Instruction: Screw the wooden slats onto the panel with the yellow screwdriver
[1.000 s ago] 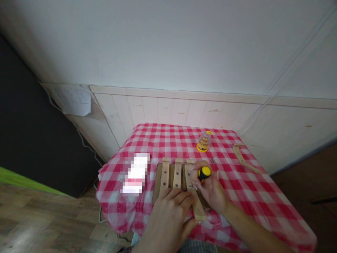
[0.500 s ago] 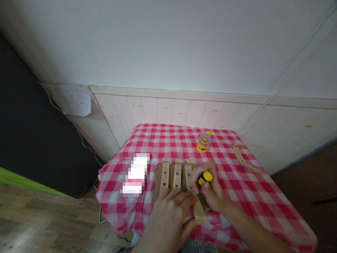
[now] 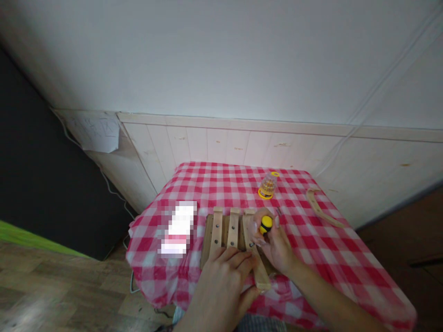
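A wooden slatted frame (image 3: 224,230) lies on the red-and-white checked tablecloth (image 3: 311,258) near the front edge. My left hand (image 3: 221,281) rests flat on the frame's near end, fingers stretched over the slats. My right hand (image 3: 273,244) is wrapped round a yellow-and-black screwdriver (image 3: 266,224), which stands upright over the rightmost slat (image 3: 254,263). The screwdriver's tip is hidden by my fingers.
A small clear bit holder with yellow base (image 3: 268,186) stands behind the frame. A curved wooden piece (image 3: 320,208) lies at the table's right side. A white, blurred-out object (image 3: 178,228) sits left of the frame. A panelled wall (image 3: 224,143) runs behind the table.
My right hand has turned the screwdriver handle and shifted slightly left and up over the rightmost slat. The left hand and the frame have stayed put.
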Demonstrator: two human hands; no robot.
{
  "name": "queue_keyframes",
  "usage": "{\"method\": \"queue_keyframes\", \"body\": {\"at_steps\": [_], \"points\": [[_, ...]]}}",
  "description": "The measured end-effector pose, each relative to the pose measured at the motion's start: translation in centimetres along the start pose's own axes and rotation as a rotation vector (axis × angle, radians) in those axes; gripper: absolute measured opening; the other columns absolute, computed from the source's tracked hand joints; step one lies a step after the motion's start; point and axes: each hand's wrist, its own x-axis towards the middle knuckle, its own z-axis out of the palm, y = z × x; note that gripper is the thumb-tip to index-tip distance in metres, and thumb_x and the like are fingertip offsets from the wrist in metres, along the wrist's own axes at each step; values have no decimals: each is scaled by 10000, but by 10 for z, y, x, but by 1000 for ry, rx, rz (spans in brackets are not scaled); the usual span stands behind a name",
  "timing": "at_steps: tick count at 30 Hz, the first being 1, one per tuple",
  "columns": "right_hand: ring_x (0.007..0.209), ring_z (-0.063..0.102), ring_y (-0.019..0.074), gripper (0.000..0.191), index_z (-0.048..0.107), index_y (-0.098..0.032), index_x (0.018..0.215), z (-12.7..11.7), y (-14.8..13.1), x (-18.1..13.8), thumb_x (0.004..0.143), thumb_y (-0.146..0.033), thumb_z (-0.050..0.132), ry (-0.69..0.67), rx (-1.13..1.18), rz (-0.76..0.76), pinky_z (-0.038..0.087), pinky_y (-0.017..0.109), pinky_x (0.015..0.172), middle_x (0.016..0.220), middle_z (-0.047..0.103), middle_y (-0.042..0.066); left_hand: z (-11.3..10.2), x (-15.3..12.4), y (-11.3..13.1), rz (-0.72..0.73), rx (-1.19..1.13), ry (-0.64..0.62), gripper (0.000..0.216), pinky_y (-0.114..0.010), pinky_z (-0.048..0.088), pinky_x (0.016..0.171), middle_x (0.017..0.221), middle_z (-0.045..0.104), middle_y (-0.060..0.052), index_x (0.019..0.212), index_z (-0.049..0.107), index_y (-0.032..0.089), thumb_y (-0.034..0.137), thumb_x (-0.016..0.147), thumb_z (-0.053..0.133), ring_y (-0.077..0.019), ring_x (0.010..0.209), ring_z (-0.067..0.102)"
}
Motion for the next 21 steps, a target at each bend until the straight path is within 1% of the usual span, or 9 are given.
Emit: {"method": "queue_keyframes", "body": {"at_steps": [4,7,11,16,19,21], "points": [[432,159,102,509,463,-247,742,3,2,0,932,-718,429,27,43,2,166,250,408,522,286,-91,1,0,0,5,-2,3,397,-470,512,988,1207,732,-67,1214,697,184,240,835,801,-295,1114,646],[426,166,100,503,466,-248,739,5,4,-1,940,-707,425,52,63,-11,191,244,407,515,284,-92,1,1,0,3,5,-1,412,-463,521,976,1206,733,-72,1224,693,173,231,831,804,-297,1104,650],[425,226,101,489,505,-241,741,5,7,-2,952,-678,439,75,7,-102,225,243,407,518,336,-78,1,1,0,6,3,12,411,-461,524,978,1206,734,-71,1218,695,178,219,824,805,-295,1101,654],[406,168,91,512,450,-250,711,8,5,0,930,-711,433,136,94,-82,208,234,402,485,275,-97,3,-1,-1,18,0,17,418,-467,530,976,1209,733,-67,1221,694,188,220,821,812,-296,1097,660],[394,163,90,524,447,-251,700,11,4,1,920,-727,434,189,96,-115,207,231,391,470,265,-99,4,0,-2,21,-8,19,423,-473,534,976,1207,735,-68,1216,696,177,215,813,818,-301,1092,665],[387,158,88,529,450,-252,689,12,4,1,914,-731,443,201,91,-140,211,228,382,461,266,-99,4,1,-3,29,-10,20,416,-475,537,976,1211,734,-71,1211,699,174,213,814,816,-303,1089,669]]}}
